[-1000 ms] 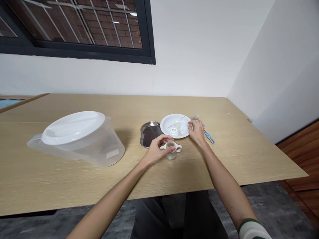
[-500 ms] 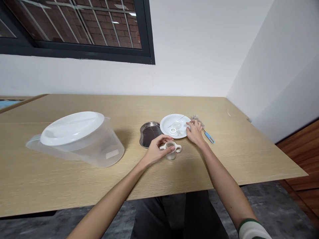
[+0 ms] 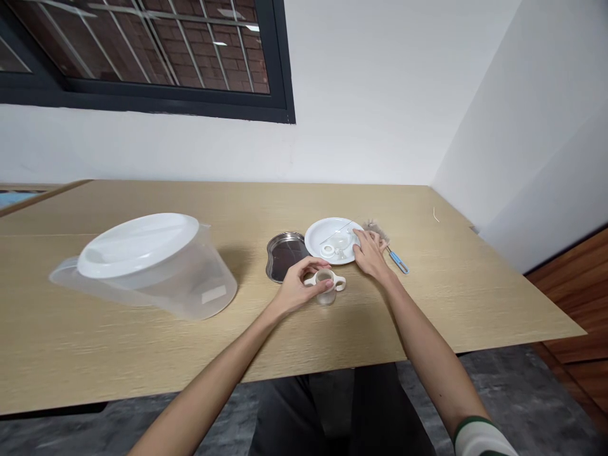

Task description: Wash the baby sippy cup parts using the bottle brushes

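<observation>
The single view looks from head height, forward and down, across the table (image 3: 95, 342). It stands close above the near edge, so the legs (image 3: 285, 418) appear at the bottom, while the wall (image 3: 370, 95) and part of the window (image 3: 166, 44) fill the top. The left hand (image 3: 297, 286) and the right hand (image 3: 371, 254) are near the centre, at moderate distance.

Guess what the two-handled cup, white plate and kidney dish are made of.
Two-handled cup: likely plastic; smooth off-white handles, translucent body. White plate: smooth sheen suggests glossy ceramic or plastic. Kidney dish: apparently polished metal, given bright rim reflections.
</observation>
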`<move>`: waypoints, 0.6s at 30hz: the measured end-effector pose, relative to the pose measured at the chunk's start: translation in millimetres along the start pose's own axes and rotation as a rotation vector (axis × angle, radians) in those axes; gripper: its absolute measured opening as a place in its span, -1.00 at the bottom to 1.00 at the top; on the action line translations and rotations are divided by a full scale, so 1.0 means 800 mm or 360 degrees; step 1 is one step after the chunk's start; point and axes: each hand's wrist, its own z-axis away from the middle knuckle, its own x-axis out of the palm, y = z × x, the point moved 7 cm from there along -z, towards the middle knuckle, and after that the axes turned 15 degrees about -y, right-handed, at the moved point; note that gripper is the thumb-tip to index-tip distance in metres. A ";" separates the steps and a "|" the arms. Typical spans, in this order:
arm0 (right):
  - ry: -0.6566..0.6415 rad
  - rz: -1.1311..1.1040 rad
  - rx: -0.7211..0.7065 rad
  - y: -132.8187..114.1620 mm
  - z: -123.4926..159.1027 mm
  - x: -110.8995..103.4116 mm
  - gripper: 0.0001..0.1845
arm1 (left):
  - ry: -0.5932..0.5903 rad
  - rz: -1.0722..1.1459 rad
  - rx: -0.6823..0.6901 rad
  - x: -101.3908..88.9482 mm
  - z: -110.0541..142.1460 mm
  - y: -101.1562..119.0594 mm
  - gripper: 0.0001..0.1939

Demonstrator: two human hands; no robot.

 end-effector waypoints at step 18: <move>0.0173 -0.0048 0.0073 0.009 -0.002 -0.002 -0.53 | -0.0031 -0.0014 0.0020 -0.001 0.000 -0.001 -0.54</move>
